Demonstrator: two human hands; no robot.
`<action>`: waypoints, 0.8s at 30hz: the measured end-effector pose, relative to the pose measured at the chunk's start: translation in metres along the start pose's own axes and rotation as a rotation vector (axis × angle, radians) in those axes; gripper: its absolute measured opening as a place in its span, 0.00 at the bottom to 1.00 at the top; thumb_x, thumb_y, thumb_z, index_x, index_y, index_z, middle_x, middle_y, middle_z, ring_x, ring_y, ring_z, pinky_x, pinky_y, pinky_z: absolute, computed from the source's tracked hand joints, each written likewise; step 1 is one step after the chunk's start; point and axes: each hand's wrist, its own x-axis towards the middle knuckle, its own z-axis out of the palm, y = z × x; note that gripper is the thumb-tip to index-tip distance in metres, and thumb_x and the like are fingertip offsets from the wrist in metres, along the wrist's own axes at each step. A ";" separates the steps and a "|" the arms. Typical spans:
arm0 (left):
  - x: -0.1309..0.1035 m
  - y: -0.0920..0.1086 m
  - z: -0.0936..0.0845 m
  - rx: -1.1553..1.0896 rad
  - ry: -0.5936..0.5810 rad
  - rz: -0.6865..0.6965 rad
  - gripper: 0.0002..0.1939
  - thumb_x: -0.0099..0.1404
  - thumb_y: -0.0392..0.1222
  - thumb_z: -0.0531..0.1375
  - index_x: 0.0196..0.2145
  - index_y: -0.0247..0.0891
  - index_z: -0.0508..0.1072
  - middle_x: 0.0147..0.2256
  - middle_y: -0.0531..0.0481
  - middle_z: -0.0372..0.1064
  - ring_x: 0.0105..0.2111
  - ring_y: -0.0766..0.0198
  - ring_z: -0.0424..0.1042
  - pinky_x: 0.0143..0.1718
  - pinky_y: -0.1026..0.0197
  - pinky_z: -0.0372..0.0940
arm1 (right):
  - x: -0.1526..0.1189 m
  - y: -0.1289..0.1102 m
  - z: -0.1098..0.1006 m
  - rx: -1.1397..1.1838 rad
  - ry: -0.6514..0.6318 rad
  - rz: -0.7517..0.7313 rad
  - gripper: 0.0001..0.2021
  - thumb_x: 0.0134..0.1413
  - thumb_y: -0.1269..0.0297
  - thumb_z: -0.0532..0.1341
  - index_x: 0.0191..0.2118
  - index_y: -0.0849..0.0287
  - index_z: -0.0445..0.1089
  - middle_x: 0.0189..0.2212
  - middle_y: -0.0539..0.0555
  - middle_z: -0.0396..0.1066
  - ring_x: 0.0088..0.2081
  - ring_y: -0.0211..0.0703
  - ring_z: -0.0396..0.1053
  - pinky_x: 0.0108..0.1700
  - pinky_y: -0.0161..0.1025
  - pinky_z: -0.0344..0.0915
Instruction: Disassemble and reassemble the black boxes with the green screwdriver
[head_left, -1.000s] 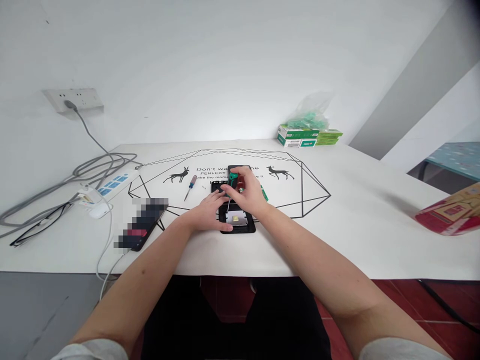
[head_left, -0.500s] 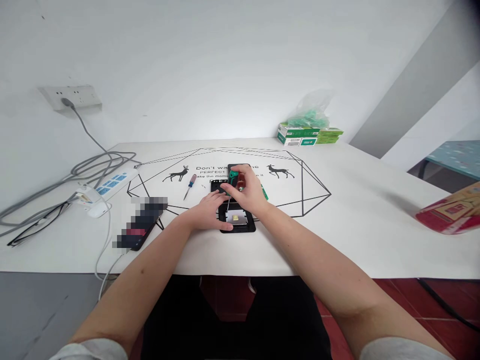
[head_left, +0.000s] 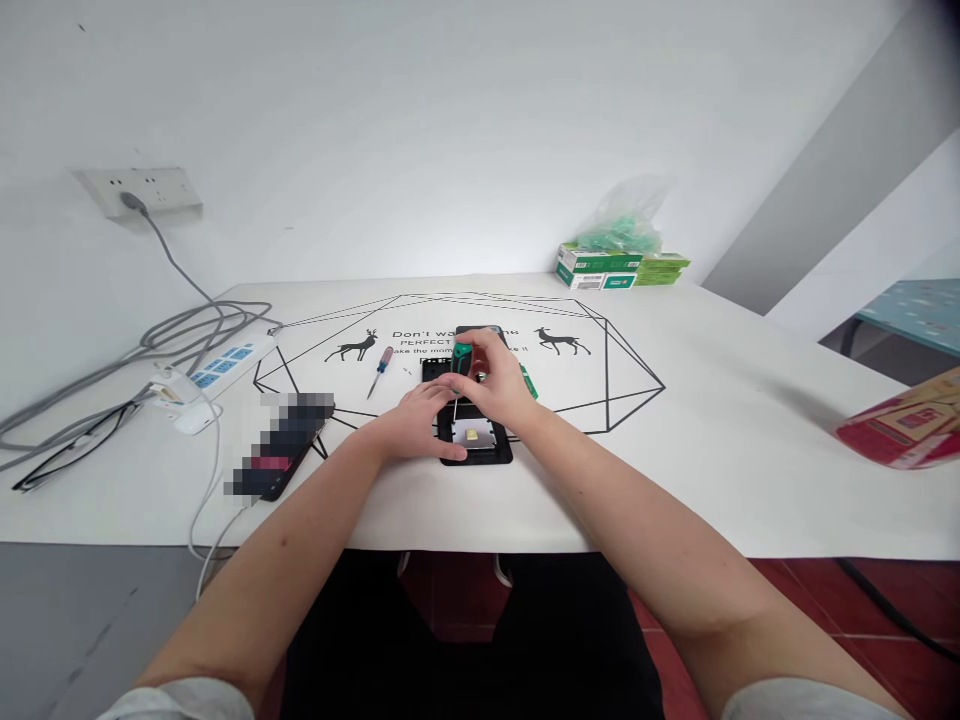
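Note:
A black device casing (head_left: 501, 455) with a silvery inner plate and a small yellowish square lies on the table in front of me. My left hand (head_left: 412, 425) grips its left side, thumb along the lower edge and fingers near the top. In my right hand (head_left: 495, 380) is a green-and-black screwdriver (head_left: 461, 360), held nearly upright with its shaft pointing down into the casing. Whether the tip sits in a screw is too small to tell. Behind the hands lie a black part (head_left: 433, 371), a partly hidden dark panel (head_left: 469, 331) and a green board (head_left: 529, 382).
A blue-and-red screwdriver (head_left: 382, 366) lies left of the parts, with tiny bits beside it. Further left are a phone (head_left: 281, 480) on a white cable and a power strip (head_left: 225, 372). Green boxes (head_left: 600, 262) stand at the back; a red package (head_left: 892, 430) is at far right.
The screwdriver's handle has tilted slightly to the left and stands more upright, as my right fingers shifted on it. My left hand stays in place on the casing.

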 end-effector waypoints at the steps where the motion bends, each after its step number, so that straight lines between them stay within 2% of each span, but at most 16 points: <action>1: 0.000 0.001 -0.001 -0.003 -0.021 -0.009 0.57 0.58 0.71 0.73 0.76 0.47 0.61 0.77 0.38 0.55 0.78 0.30 0.48 0.76 0.30 0.51 | 0.000 -0.001 0.000 0.029 -0.013 0.012 0.26 0.59 0.41 0.73 0.54 0.49 0.72 0.41 0.52 0.70 0.36 0.45 0.69 0.35 0.45 0.75; 6: -0.001 0.006 -0.004 -0.001 -0.075 -0.083 0.58 0.58 0.72 0.72 0.76 0.43 0.61 0.77 0.36 0.54 0.79 0.29 0.44 0.76 0.30 0.50 | 0.006 -0.002 -0.001 0.181 0.006 0.127 0.25 0.62 0.34 0.68 0.52 0.48 0.74 0.35 0.49 0.67 0.34 0.43 0.66 0.37 0.45 0.76; 10: -0.001 0.010 -0.006 -0.015 -0.085 -0.120 0.58 0.56 0.73 0.72 0.75 0.43 0.63 0.77 0.36 0.54 0.79 0.28 0.43 0.77 0.30 0.49 | 0.011 -0.005 -0.007 0.310 -0.078 0.186 0.29 0.61 0.30 0.66 0.52 0.49 0.75 0.35 0.50 0.69 0.36 0.43 0.69 0.39 0.44 0.75; 14: -0.002 0.010 -0.006 -0.017 -0.088 -0.107 0.57 0.57 0.73 0.71 0.75 0.43 0.63 0.77 0.36 0.54 0.79 0.29 0.44 0.77 0.30 0.49 | 0.013 -0.011 -0.011 0.528 -0.199 0.278 0.26 0.62 0.33 0.67 0.52 0.49 0.75 0.39 0.52 0.75 0.42 0.45 0.74 0.45 0.45 0.75; 20: -0.002 0.009 -0.005 -0.019 -0.059 -0.099 0.56 0.57 0.72 0.73 0.74 0.44 0.65 0.75 0.37 0.58 0.77 0.29 0.48 0.76 0.31 0.51 | 0.013 -0.014 -0.012 0.755 -0.207 0.393 0.22 0.59 0.38 0.72 0.49 0.48 0.76 0.43 0.52 0.78 0.44 0.45 0.77 0.51 0.46 0.76; 24: -0.002 0.008 -0.006 -0.019 -0.064 -0.090 0.56 0.57 0.72 0.72 0.74 0.44 0.64 0.76 0.36 0.57 0.77 0.28 0.49 0.75 0.29 0.51 | 0.013 -0.014 -0.010 0.852 -0.207 0.430 0.20 0.58 0.40 0.73 0.43 0.49 0.75 0.47 0.52 0.77 0.43 0.45 0.78 0.50 0.48 0.77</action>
